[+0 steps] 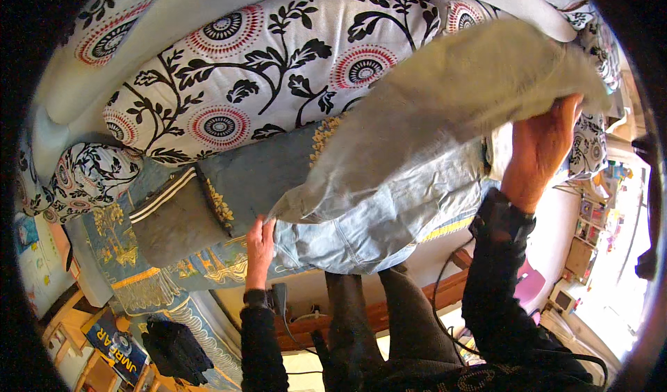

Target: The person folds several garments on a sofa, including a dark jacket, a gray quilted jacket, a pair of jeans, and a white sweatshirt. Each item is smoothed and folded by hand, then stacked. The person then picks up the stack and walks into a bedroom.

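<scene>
An olive-grey cloth garment is stretched in the air between my two hands, its upper right part blurred. My left hand pinches its lower left corner. Raised at the right, my right hand grips the other end, its fingertips partly hidden by the cloth. Beneath hangs or lies a light blue cloth with seams and creases; whether it joins the olive-grey one, I cannot tell. A folded dark grey cloth with white stripes along one edge lies to the left on a blue patterned sofa cover.
Long floral cushions line the sofa back, with a smaller rolled cushion at the left. A black cloth bundle lies at lower left. A dark cable runs beside my legs. Shelves stand near a bright window at right.
</scene>
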`<state>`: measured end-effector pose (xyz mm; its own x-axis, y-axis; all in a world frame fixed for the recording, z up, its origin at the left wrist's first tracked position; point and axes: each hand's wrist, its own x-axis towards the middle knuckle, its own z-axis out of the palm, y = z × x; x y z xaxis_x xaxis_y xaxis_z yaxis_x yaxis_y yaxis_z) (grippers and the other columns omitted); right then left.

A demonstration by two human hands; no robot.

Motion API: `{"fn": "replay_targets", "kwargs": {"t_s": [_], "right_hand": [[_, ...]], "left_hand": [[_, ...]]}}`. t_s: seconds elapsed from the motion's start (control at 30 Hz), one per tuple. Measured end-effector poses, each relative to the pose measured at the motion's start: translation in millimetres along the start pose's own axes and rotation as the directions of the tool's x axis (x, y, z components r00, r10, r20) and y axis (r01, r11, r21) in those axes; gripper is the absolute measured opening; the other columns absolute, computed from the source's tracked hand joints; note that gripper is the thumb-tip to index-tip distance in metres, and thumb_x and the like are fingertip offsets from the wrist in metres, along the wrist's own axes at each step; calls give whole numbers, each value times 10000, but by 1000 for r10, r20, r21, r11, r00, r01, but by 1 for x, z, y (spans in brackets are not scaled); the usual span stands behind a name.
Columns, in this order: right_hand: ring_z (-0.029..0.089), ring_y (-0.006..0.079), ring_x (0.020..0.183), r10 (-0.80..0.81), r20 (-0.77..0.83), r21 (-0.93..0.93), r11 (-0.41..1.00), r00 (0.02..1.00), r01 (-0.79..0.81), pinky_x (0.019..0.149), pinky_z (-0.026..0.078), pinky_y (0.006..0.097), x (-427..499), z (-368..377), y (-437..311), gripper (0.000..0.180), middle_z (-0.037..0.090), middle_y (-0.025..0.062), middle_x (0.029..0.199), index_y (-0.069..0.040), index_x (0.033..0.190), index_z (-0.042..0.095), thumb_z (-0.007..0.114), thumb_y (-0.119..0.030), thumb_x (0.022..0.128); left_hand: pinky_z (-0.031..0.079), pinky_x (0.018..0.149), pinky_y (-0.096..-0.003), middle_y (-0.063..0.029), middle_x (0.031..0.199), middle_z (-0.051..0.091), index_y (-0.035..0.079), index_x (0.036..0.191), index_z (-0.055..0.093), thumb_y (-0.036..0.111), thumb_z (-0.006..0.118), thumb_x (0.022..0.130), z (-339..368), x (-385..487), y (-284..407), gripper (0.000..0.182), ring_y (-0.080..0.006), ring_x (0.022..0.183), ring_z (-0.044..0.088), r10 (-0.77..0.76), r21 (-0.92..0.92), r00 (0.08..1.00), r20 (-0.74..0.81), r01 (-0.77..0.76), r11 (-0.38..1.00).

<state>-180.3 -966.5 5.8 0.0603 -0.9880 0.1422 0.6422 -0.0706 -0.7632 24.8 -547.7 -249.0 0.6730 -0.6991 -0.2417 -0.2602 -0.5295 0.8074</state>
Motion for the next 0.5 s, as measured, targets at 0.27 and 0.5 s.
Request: {"fn": "replay_targets", "kwargs": {"t_s": [0.27, 0.5], "right_hand": [[602, 358, 1018, -66, 697, -426, 764, 714, 485, 833, 488, 490, 13, 274, 228, 249, 629, 224, 1089, -8, 1120, 605, 547, -128, 909], [637, 386, 992, 82, 892, -369, 700, 445, 612, 843, 531, 459, -100, 160, 315, 297, 656, 184, 1109, -124, 1146, 660, 641, -226, 867]], "left_hand": [[446, 666, -344, -123, 785, 606, -65, 995, 626, 211, 570, 995, -55, -77, -47, 281, -215, 695, 514, -360, -113, 899, -251, 342, 933], [432, 671, -415, -192, 795, 608, -57, 955, 609, 368, 613, 962, -37, -70, -158, 425, -271, 693, 506, -564, -99, 798, -213, 557, 825]]}}
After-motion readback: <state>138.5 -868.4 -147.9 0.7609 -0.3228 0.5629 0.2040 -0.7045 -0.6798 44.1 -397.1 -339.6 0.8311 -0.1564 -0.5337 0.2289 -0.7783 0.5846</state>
